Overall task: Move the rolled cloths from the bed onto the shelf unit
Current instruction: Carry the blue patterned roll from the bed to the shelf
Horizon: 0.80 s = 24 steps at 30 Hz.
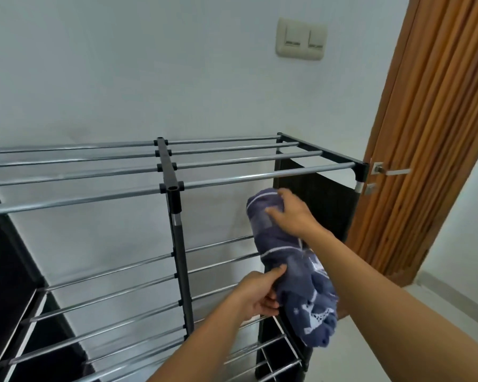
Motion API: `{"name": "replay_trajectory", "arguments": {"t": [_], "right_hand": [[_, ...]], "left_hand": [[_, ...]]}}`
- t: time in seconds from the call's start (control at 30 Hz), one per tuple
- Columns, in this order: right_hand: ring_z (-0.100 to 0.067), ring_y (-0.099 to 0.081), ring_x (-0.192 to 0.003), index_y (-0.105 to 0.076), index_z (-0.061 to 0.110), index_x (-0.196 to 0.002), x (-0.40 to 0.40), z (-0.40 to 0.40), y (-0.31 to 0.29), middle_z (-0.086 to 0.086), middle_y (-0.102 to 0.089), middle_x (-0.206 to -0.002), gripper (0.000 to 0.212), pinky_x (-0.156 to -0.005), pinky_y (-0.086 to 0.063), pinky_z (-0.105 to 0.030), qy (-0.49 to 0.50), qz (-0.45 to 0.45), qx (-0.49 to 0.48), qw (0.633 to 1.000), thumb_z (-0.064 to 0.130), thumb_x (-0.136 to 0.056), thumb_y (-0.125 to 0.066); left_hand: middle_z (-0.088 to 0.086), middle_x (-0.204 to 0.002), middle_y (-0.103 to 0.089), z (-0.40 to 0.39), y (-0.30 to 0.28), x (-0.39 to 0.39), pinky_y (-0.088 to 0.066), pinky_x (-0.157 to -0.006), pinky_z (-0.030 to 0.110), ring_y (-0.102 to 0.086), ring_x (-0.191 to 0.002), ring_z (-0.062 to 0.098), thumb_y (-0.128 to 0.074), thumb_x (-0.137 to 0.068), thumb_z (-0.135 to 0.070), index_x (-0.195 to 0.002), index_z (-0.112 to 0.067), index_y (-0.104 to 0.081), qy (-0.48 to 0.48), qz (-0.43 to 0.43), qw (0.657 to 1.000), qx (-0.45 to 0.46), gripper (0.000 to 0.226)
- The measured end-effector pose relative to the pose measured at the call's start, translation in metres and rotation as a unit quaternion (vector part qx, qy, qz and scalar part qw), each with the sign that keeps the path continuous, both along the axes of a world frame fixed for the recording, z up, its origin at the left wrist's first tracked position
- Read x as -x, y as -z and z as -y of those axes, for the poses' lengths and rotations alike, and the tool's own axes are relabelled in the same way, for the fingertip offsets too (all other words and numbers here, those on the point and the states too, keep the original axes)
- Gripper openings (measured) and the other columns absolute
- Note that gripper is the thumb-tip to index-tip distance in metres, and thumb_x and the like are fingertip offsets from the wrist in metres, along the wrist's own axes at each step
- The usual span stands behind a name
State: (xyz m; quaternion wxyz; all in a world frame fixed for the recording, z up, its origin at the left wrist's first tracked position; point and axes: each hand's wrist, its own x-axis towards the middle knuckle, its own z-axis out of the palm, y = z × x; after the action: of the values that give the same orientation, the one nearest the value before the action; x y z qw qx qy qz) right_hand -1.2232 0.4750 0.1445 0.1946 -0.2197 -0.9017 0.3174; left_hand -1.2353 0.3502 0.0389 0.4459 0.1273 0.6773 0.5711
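A rolled blue-grey cloth (pixel 284 260) with white stripes and pattern is held lengthwise in the right bay of the shelf unit (pixel 174 188), between its top rails and the second-tier rails. My right hand (pixel 293 213) grips the cloth's far end from above. At the near end my left hand (pixel 257 295) holds the cloth from the left side, thumb on top. The near end of the roll is loose and hangs down. The shelf unit has a black frame with chrome rods. The bed is out of view.
A white wall stands behind the shelf unit, with a double light switch (pixel 301 38) above. A wooden door (pixel 425 133) with a metal handle (pixel 389 170) is at the right. Black side panels (pixel 323 199) close the shelf unit's right end.
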Motion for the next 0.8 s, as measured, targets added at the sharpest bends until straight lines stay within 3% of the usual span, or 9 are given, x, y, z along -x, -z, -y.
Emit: {"name": "replay_trajectory", "arguments": {"t": [0.07,0.13,0.23,0.33,0.43,0.57,0.8], "right_hand": [[-0.032,-0.052,-0.120,-0.037,0.016,-0.139,-0.001,-0.010,0.020,-0.014,-0.049,-0.136,0.054,-0.097,-0.044,-0.037,-0.002,0.095,0.004,0.996,0.025,-0.090,-0.057],[-0.033,-0.054,-0.117,-0.044,0.013,-0.134,-0.004,-0.018,0.038,-0.016,-0.053,-0.134,0.048,-0.094,-0.045,-0.035,0.010,0.151,-0.013,0.988,0.028,-0.090,-0.056],[-0.034,-0.055,-0.116,-0.046,0.010,-0.131,-0.012,-0.027,0.048,-0.016,-0.055,-0.132,0.050,-0.088,-0.044,-0.034,0.056,0.160,0.005,0.985,0.036,-0.090,-0.056],[-0.036,-0.056,-0.114,-0.045,0.009,-0.130,-0.014,-0.030,0.053,-0.018,-0.055,-0.130,0.055,-0.084,-0.044,-0.035,0.076,0.172,0.008,0.982,0.045,-0.089,-0.053],[-0.037,-0.057,-0.111,-0.046,0.010,-0.125,-0.015,-0.028,0.057,-0.019,-0.057,-0.127,0.046,-0.085,-0.044,-0.036,0.071,0.149,0.005,0.986,0.042,-0.091,-0.050],[-0.034,-0.059,-0.107,-0.048,0.015,-0.122,-0.015,-0.024,0.053,-0.016,-0.060,-0.122,0.035,-0.079,-0.043,-0.033,0.067,0.092,-0.021,0.993,0.036,-0.093,-0.048],[-0.029,-0.052,-0.122,-0.042,0.021,-0.137,-0.022,-0.011,0.073,-0.009,-0.052,-0.138,0.043,-0.100,-0.041,-0.034,0.069,0.045,-0.050,0.995,0.034,-0.096,-0.046]], "left_hand": [[0.008,-0.060,-0.051,-0.006,0.006,0.009,-0.050,-0.054,0.026,-0.052,-0.047,0.016,-0.057,-0.090,-0.047,-0.075,-0.009,-0.055,-0.025,-0.044,0.999,0.005,0.041],[0.012,-0.070,-0.059,-0.009,0.011,0.015,-0.050,-0.054,0.024,-0.055,-0.054,0.018,-0.058,-0.090,-0.044,-0.088,-0.005,-0.059,-0.035,-0.053,0.998,-0.001,0.039],[0.012,-0.091,-0.067,-0.014,0.018,0.023,-0.052,-0.060,0.023,-0.063,-0.074,0.022,-0.064,-0.087,-0.039,-0.114,0.002,-0.060,-0.029,-0.042,0.998,-0.028,0.049],[0.014,-0.109,-0.072,-0.022,0.022,0.026,-0.056,-0.068,0.026,-0.068,-0.088,0.023,-0.066,-0.088,-0.023,-0.121,0.000,-0.059,-0.052,-0.002,0.995,-0.082,0.041],[0.020,-0.114,-0.070,-0.028,0.020,0.026,-0.060,-0.071,0.031,-0.070,-0.088,0.027,-0.064,-0.088,-0.005,-0.119,0.001,-0.057,-0.091,0.015,0.986,-0.140,0.032],[0.020,-0.114,-0.070,-0.037,0.015,0.032,-0.055,-0.092,0.044,-0.069,-0.101,0.033,-0.064,-0.086,0.001,-0.117,0.001,-0.059,-0.130,-0.004,0.976,-0.174,0.032],[0.013,-0.115,-0.071,-0.039,0.033,0.034,-0.055,-0.093,0.045,-0.070,-0.100,0.027,-0.070,-0.080,-0.006,-0.117,-0.008,-0.061,-0.151,-0.050,0.977,-0.145,0.038]]}}
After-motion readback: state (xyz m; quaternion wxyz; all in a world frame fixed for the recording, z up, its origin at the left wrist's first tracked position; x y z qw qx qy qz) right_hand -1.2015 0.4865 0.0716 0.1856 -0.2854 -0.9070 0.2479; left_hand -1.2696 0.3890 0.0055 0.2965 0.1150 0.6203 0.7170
